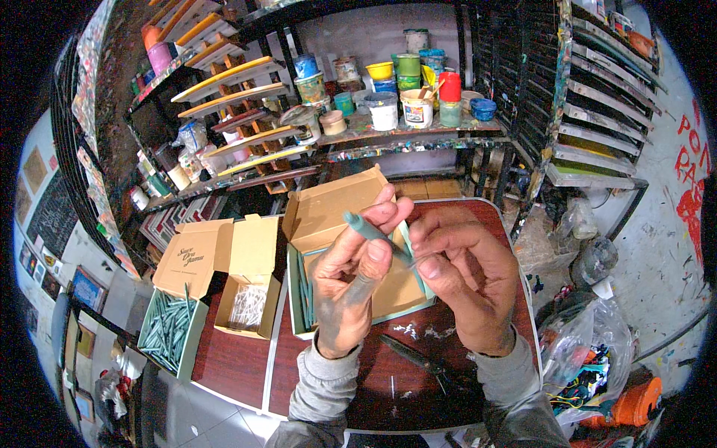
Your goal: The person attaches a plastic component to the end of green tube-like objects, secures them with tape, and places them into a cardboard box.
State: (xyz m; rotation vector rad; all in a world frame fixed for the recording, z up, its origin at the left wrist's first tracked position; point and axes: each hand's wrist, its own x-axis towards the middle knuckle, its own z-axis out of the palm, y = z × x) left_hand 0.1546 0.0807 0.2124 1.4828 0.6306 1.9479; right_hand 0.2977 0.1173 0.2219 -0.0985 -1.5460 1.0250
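The red-brown table (231, 358) carried three open cardboard boxes. The box on the left (170, 328) was full of grey-green sticks, the middle box (250, 302) held thin white pieces, and the nearest box (328, 246) stood behind the hands. The left hand (347, 287) was closed around a grey-green stick (367, 228), held up above the nearest box. The right hand (467, 280) pinched something very thin at the lower end of the stick. Black scissors (418, 358) lay below. The stick looked light, stiff and slim, so it seemed best gripped around the middle.
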